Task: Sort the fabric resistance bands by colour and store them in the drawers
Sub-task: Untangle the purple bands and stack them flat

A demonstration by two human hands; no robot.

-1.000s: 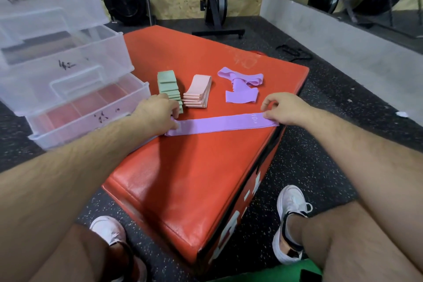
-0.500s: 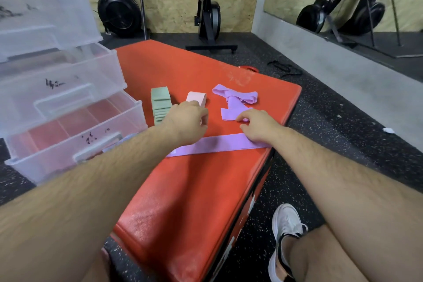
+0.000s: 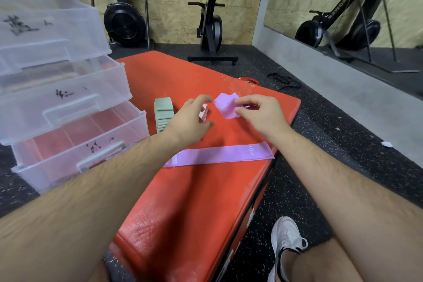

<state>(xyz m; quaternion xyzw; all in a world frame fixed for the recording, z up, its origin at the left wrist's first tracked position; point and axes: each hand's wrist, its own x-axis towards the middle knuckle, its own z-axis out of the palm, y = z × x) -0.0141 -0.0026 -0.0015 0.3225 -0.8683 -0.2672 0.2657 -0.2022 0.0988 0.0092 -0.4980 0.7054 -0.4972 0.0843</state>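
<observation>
Pinching a crumpled purple band [image 3: 226,107] in my right grip [image 3: 256,114], left grip [image 3: 190,119] open beside it, I judge sorting nearly done: green stack [image 3: 163,113], pink stack [image 3: 203,114] and a flat purple band [image 3: 219,154] wait on the table [image 3: 194,201], the drawers [image 3: 68,135] apparently still unfilled.

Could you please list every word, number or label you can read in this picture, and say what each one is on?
Small white print, possibly "10": near the right end of the flat purple band; too small to confirm.
Black handwritten marks on the top drawer, middle drawer and bottom drawer: illegible scrawl.
White lettering on the black rowing machine rail: too blurred.
White letters on the red box side: cut off.
</observation>
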